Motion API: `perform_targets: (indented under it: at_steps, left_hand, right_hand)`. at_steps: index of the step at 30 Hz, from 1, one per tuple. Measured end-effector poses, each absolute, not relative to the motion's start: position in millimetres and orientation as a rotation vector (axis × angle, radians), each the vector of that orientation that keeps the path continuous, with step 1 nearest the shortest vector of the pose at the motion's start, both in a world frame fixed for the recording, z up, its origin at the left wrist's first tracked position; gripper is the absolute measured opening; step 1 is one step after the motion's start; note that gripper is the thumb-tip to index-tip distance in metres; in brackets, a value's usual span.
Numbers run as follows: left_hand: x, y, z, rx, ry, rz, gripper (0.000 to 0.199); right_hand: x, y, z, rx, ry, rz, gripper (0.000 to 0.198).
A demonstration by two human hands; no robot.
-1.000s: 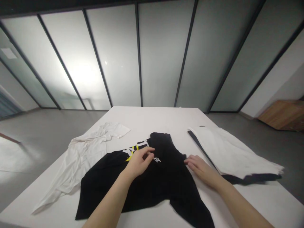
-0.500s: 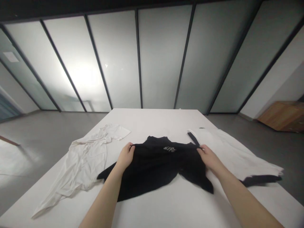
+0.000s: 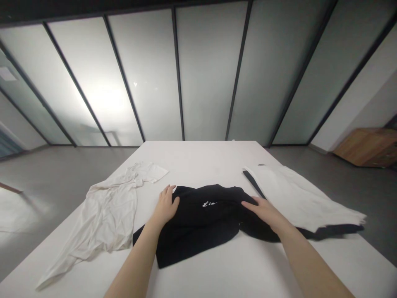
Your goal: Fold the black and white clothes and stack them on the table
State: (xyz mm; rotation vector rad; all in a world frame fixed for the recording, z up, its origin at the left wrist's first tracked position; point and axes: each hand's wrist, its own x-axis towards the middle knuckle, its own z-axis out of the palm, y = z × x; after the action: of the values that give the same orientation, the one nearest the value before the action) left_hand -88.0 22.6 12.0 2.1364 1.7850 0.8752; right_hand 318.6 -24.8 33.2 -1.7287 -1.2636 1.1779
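A black T-shirt [image 3: 198, 223] with small white lettering lies spread on the white table [image 3: 198, 161] in front of me. At its upper left edge, my left hand [image 3: 166, 205] is open, fingers apart and resting against the fabric. My right hand [image 3: 266, 212] lies open on the shirt's right side, its fingers stretched out toward the lettering. The shirt's far edge is bunched, and my left forearm covers part of its left sleeve.
To the left lies a crumpled white shirt [image 3: 114, 207]. On the right, a white garment [image 3: 294, 194] rests over a dark one [image 3: 338, 230]. Frosted glass panels [image 3: 207, 74] stand beyond the table, and a wooden cabinet [image 3: 362, 145] is at the far right.
Both hands have let go of the shirt's upper edge and opened. The shirt has come down onto the table, its far part now folded in, and the right hand has moved slightly left.
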Motion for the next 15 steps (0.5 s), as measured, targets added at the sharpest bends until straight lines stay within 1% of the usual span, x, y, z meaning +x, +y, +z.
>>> perform_targets:
  at_steps: [3, 5, 7, 9, 11, 12, 15]
  left_hand:
    - [-76.3, 12.3, 24.2, 2.065, 1.468, 0.796, 0.050]
    - [-73.7, 5.4, 36.7, 2.001, 1.288, 0.707, 0.048]
    - [-72.8, 1.2, 45.5, 1.977, 1.196, 0.617, 0.054]
    - [-71.2, 0.4, 46.5, 2.011, 1.280, 0.558, 0.052]
    - [-69.0, 1.1, 39.3, 2.100, 1.463, 0.569, 0.038]
    - [-67.7, 1.3, 33.8, 2.168, 1.515, 0.570, 0.036]
    - [-62.4, -2.7, 18.2, 2.378, 1.392, 0.427, 0.055]
  right_hand:
    - [308.9, -31.0, 38.4, -1.492, -0.987, 1.505, 0.031]
    - [302.0, -32.4, 39.9, -1.400, -0.847, 1.645, 0.033]
    - [294.8, -33.2, 40.7, -1.341, -0.761, 1.739, 0.037]
    - [288.0, -35.2, 41.3, -1.293, -0.742, 1.752, 0.037]
    - [282.3, -38.6, 41.7, -1.263, -0.803, 1.716, 0.038]
    - [280.2, -40.6, 41.9, -1.248, -0.864, 1.705, 0.040]
    - [276.0, -46.0, 42.7, -1.172, -1.103, 1.739, 0.050]
